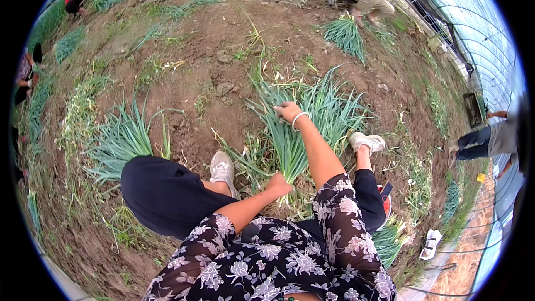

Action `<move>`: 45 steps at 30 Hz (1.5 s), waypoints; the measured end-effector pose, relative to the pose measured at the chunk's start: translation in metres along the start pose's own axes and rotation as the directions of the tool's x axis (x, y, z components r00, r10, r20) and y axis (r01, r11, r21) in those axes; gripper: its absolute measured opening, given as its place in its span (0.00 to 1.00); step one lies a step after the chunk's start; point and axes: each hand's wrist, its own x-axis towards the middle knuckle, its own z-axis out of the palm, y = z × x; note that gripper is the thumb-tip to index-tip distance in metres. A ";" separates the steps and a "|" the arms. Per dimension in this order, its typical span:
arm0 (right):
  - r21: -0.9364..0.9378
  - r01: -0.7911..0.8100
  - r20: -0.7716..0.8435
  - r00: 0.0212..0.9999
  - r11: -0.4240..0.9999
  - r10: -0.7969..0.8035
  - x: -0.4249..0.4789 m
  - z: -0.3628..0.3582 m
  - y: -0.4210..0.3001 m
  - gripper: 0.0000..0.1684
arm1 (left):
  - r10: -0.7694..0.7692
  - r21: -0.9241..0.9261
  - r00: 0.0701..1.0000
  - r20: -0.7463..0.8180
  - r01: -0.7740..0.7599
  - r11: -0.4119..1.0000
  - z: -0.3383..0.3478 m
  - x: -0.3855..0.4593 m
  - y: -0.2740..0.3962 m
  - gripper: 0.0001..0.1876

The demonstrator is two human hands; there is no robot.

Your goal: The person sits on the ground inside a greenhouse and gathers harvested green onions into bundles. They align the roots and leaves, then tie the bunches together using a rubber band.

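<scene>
Between my feet lies a large heap of green onions (334, 108) on the soil. My left hand (278, 185) is closed round the pale lower stems of a bunch of green onions (286, 150), whose white root ends show just below it. Higher up, my right hand (288, 112), with a white bangle at the wrist, rests on the leaves of this bunch, its fingers bent; whether it grips any leaves cannot be told. Loose leaves and peelings lie around the bunch.
Another green onion pile (125, 138) is beside my left knee. Behind my right leg are a red-and-white container (386, 205) and more green onions (386, 238). Several other people work farther off, one near a bundle (347, 35) at the upper right. Greenhouse hoops (480, 21) curve along the right.
</scene>
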 end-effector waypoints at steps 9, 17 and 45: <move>-0.672 0.251 0.082 0.960 0.696 -0.267 -0.023 -0.002 -0.012 0.20 | 0.002 0.031 0.998 -0.064 0.000 1.000 0.004 -0.004 0.000 0.21; 0.014 0.068 -0.108 0.992 0.998 -0.066 -0.009 0.013 -0.007 0.12 | 0.031 -0.023 1.000 -0.001 -0.031 0.999 0.002 -0.001 -0.002 0.20; -0.889 0.128 -0.047 0.930 0.439 -0.365 -0.057 -0.034 0.017 0.09 | 0.104 -0.074 0.989 -0.100 -0.112 0.991 0.013 0.012 -0.020 0.21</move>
